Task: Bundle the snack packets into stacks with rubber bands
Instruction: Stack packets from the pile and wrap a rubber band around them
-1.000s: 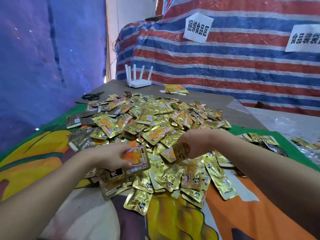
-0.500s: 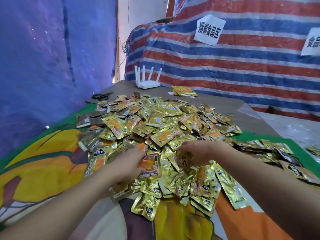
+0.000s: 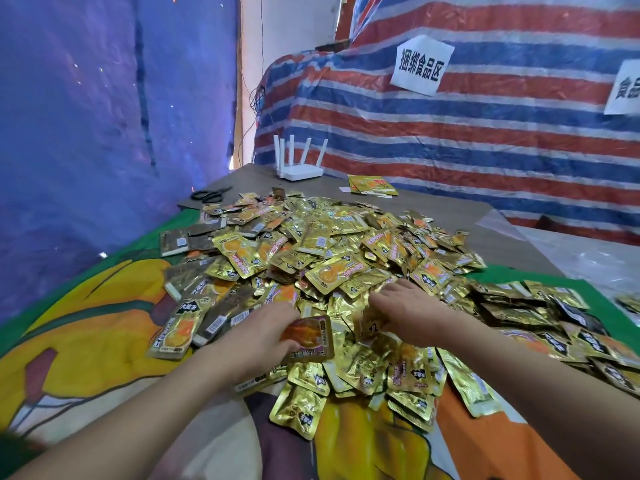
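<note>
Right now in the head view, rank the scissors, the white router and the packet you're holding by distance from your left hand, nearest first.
1. Packet: gripped in the left hand, at the pile's near edge.
2. Scissors: far left on the table, beyond the pile.
3. White router: farthest, at the back by the striped tarp.

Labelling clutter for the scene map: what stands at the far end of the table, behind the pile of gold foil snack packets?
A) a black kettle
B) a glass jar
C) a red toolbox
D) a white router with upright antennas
D: a white router with several upright antennas stands on the brown table top beyond the pile of gold foil snack packets, close to the striped tarpaulin.
</note>
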`<control>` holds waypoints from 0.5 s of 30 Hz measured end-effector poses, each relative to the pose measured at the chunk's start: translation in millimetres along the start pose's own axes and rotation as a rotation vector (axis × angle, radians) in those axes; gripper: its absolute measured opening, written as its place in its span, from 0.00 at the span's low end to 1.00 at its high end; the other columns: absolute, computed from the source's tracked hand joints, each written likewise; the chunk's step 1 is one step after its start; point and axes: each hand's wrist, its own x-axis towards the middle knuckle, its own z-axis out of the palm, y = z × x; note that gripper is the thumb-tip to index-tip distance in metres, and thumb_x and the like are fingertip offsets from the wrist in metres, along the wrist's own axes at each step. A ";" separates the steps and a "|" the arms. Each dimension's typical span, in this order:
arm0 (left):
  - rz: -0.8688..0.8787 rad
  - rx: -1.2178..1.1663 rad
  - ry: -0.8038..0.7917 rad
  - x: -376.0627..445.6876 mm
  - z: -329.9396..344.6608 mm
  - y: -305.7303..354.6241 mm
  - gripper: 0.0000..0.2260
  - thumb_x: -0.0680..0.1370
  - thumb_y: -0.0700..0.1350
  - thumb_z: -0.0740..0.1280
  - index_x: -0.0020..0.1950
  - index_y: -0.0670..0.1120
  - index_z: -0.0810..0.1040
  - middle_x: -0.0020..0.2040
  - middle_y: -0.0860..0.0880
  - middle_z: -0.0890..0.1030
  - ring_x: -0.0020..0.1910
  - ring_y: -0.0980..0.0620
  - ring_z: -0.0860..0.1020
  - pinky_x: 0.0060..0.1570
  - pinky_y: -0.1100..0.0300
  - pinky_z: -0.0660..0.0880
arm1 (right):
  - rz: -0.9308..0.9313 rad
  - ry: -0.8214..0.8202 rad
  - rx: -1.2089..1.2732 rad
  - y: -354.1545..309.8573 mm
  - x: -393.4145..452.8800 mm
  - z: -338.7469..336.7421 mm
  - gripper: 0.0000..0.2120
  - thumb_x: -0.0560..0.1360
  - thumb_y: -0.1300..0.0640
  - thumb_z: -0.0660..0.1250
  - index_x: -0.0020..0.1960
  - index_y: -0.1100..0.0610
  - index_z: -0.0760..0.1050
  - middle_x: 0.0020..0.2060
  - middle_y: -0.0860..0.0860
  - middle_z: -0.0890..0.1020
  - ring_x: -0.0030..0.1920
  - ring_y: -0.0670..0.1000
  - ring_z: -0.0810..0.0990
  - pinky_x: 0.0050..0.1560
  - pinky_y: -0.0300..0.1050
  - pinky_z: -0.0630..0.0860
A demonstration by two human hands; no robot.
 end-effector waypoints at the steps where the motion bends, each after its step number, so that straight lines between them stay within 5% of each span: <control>1: -0.036 -0.051 0.013 0.8 -2.9 2.0 0.08 0.78 0.51 0.69 0.52 0.51 0.73 0.49 0.57 0.71 0.48 0.57 0.71 0.46 0.63 0.66 | 0.030 -0.025 0.088 0.1 -3.0 0.5 0.16 0.78 0.52 0.68 0.62 0.51 0.67 0.50 0.47 0.79 0.52 0.51 0.75 0.64 0.52 0.71; 3: -0.126 -0.204 0.064 2.8 -11.2 6.3 0.06 0.77 0.50 0.70 0.52 0.54 0.74 0.49 0.58 0.74 0.48 0.57 0.74 0.46 0.62 0.71 | 0.085 -0.045 0.219 2.1 -6.3 -2.1 0.14 0.78 0.56 0.67 0.60 0.52 0.66 0.45 0.47 0.78 0.45 0.52 0.76 0.50 0.51 0.76; 7: -0.330 -0.707 0.203 6.0 -33.7 12.8 0.07 0.76 0.47 0.71 0.49 0.57 0.76 0.46 0.56 0.83 0.46 0.56 0.81 0.41 0.58 0.78 | 0.230 0.083 0.439 11.1 -4.7 -15.7 0.12 0.77 0.56 0.69 0.57 0.50 0.70 0.47 0.47 0.80 0.46 0.49 0.79 0.44 0.44 0.77; 11: -0.421 -1.294 0.316 8.9 -62.6 5.7 0.08 0.75 0.43 0.68 0.53 0.46 0.77 0.46 0.47 0.86 0.47 0.47 0.83 0.43 0.46 0.79 | 0.369 0.225 0.793 10.8 -2.4 -36.0 0.14 0.76 0.57 0.72 0.57 0.49 0.72 0.45 0.45 0.81 0.39 0.41 0.80 0.33 0.33 0.73; 15: -0.405 -1.565 0.372 -1.6 -90.0 -21.1 0.14 0.71 0.42 0.67 0.56 0.41 0.75 0.40 0.47 0.85 0.40 0.49 0.84 0.45 0.49 0.76 | 0.390 0.173 1.174 -7.9 -0.5 -60.8 0.16 0.76 0.57 0.72 0.60 0.47 0.72 0.50 0.48 0.83 0.48 0.45 0.83 0.39 0.39 0.82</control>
